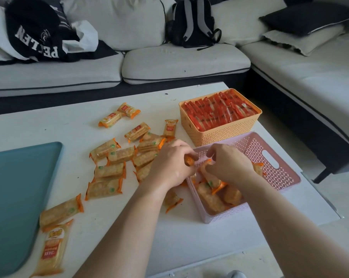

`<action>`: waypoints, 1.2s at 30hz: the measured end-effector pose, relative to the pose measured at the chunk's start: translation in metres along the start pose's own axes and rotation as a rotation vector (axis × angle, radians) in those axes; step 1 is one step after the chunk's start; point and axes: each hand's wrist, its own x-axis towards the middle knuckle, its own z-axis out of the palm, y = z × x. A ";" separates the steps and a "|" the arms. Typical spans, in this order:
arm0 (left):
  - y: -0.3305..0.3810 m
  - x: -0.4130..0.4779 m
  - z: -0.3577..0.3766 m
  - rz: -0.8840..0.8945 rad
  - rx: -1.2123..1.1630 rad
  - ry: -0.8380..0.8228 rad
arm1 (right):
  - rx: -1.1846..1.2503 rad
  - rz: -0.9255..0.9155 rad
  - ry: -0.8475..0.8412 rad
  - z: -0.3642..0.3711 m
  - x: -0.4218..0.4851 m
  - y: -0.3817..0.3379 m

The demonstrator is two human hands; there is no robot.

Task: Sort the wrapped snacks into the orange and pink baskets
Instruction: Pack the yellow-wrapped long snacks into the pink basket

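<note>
A white desk [49, 127] stands in front of a pale grey corner sofa [179, 61] with dark piping. On the sofa lie a black garment with white lettering [35, 33], a black and grey backpack [191, 23] and a dark cushion [305, 17].

A teal flat plastic tray [15, 197] sits at the desk's left edge. At the far right, the orange woven-pattern plastic basket [225, 135] is packed with red wrapped snacks [219, 111] standing in rows. Touching its near side, the pink perforated plastic basket [279, 177] holds several clear cracker packets with orange ends [215, 199]. More of the same cracker packets [109, 171] lie scattered across the middle and left of the desk, some overlapping.

Both forearms reach in from below. The left hand [169, 163] is at the pink basket's left rim, fingers curled around 1 orange-ended packet [189, 160]. The right hand [227, 163] is over the pink basket, palm down, fingers pinching the orange end of a packet [211, 177] inside it.
</note>
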 end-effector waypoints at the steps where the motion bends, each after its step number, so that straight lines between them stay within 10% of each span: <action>1: 0.002 -0.001 0.000 -0.025 0.032 -0.013 | -0.098 0.006 -0.040 0.002 -0.001 0.002; 14: 0.009 0.001 0.000 -0.139 -0.003 -0.094 | 0.383 0.079 0.050 -0.006 -0.002 0.010; 18: 0.013 0.002 0.000 -0.056 -0.073 0.026 | 0.235 0.039 0.160 0.009 -0.004 0.002; 36: 0.014 0.000 0.000 0.015 0.077 -0.059 | -0.251 -0.032 -0.316 0.019 -0.025 -0.013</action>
